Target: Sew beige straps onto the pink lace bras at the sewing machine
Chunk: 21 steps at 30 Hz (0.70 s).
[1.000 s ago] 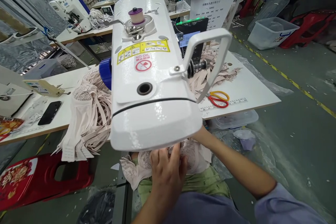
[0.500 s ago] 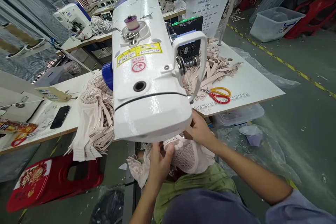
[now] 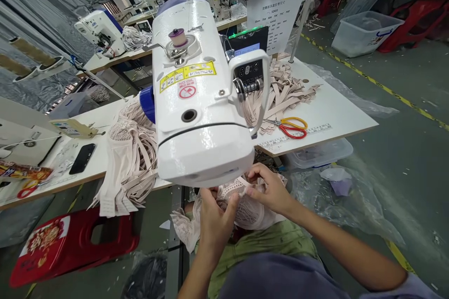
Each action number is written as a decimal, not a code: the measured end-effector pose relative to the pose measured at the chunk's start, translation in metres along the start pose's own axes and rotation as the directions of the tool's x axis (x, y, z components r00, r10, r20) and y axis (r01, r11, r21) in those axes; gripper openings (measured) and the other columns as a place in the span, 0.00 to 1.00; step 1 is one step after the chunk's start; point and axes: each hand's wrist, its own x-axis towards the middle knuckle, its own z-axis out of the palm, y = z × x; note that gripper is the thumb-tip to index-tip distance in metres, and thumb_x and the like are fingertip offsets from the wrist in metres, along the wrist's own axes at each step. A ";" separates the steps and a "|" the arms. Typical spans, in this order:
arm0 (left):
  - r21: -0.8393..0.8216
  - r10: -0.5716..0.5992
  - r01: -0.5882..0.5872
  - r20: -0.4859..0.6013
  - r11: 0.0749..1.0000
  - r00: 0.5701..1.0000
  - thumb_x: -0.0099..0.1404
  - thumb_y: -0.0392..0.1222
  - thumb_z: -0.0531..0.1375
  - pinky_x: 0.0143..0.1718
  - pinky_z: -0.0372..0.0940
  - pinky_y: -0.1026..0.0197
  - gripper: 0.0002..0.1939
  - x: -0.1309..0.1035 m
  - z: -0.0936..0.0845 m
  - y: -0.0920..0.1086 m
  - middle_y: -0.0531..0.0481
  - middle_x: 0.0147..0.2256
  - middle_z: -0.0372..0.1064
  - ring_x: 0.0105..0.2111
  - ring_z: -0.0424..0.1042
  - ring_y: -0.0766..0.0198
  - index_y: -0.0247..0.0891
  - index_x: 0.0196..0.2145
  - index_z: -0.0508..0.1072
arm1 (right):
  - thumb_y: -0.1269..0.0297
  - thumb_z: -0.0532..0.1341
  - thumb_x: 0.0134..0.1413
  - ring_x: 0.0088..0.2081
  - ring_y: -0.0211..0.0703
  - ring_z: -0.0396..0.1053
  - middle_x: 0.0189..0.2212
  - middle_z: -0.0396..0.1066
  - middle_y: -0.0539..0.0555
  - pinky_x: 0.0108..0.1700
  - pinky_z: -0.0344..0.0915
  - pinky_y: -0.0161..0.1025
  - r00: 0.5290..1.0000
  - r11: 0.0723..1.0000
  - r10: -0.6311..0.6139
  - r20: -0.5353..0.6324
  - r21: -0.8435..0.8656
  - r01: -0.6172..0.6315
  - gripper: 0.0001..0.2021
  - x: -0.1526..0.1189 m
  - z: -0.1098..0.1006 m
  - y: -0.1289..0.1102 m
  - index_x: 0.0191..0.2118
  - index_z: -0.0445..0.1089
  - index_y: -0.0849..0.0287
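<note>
A pale pink lace bra (image 3: 250, 212) lies over my lap, just below the head of a white sewing machine (image 3: 203, 154). My left hand (image 3: 217, 217) grips its upper edge between thumb and fingers, under the front of the machine head. On the other side of the lace, my right hand (image 3: 271, 191) pinches the fabric edge with thumb and forefinger. The machine head hides the needle area and some of my left fingertips. A loose lace end hangs left of my left hand.
Stacked bras (image 3: 128, 149) hang over the table edge at left, near a phone (image 3: 82, 159). Fabric strips (image 3: 280, 88) and scissors (image 3: 293, 127) lie on the right tabletop (image 3: 343, 107). A red stool (image 3: 77, 243) stands lower left.
My right hand has come down and left from beside the machine head onto the lace. My left hand has shifted slightly right, still gripping the bra. The view has moved slightly.
</note>
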 end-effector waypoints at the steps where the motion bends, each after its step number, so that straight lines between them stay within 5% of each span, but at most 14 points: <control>1: -0.001 -0.005 0.005 -0.010 1.000 1.000 0.63 0.58 0.59 0.39 0.67 0.52 0.25 -0.001 0.000 0.001 0.40 0.43 0.67 0.43 0.71 0.52 0.37 0.48 0.60 | 0.48 0.62 0.55 0.35 0.42 0.67 0.36 0.67 0.54 0.37 0.66 0.38 1.000 1.000 0.011 0.018 -0.012 -0.011 0.16 -0.002 -0.001 0.001 0.38 0.63 0.55; 9: -0.133 -0.032 0.028 -0.027 0.991 0.999 0.65 0.58 0.56 0.34 0.65 0.59 0.21 -0.005 -0.002 0.003 0.46 0.39 0.64 0.36 0.69 0.60 0.40 0.46 0.60 | 0.31 0.54 0.53 0.38 0.49 0.70 0.37 0.73 0.58 0.40 0.67 0.43 0.988 0.982 -0.005 0.151 -0.188 0.034 0.31 -0.011 -0.016 0.003 0.43 0.69 0.57; 17: -0.391 -0.103 0.118 0.058 0.913 0.993 0.62 0.58 0.58 0.38 0.67 0.59 0.20 0.010 -0.007 -0.008 0.47 0.38 0.69 0.37 0.72 0.61 0.41 0.41 0.62 | 0.39 0.47 0.64 0.26 0.44 0.66 0.24 0.70 0.53 0.32 0.65 0.39 0.979 0.987 0.047 0.201 -0.161 -0.014 0.28 -0.015 -0.023 -0.008 0.27 0.69 0.55; 19: -0.414 -0.136 0.204 0.189 0.887 0.973 0.62 0.60 0.58 0.37 0.67 0.60 0.19 0.012 -0.012 -0.006 0.49 0.34 0.71 0.35 0.73 0.60 0.41 0.38 0.66 | 0.39 0.46 0.64 0.24 0.42 0.64 0.21 0.67 0.51 0.28 0.61 0.37 0.949 0.995 0.041 0.313 -0.094 -0.012 0.29 -0.024 -0.018 -0.016 0.25 0.68 0.55; 21: -0.398 -0.106 0.323 0.479 0.858 0.871 0.62 0.62 0.58 0.32 0.67 0.60 0.20 0.010 -0.020 -0.004 0.50 0.29 0.72 0.31 0.73 0.60 0.40 0.34 0.70 | 0.41 0.47 0.65 0.23 0.39 0.63 0.20 0.66 0.49 0.26 0.58 0.35 0.843 1.000 -0.007 0.538 -0.014 0.018 0.28 -0.035 -0.012 -0.021 0.24 0.69 0.56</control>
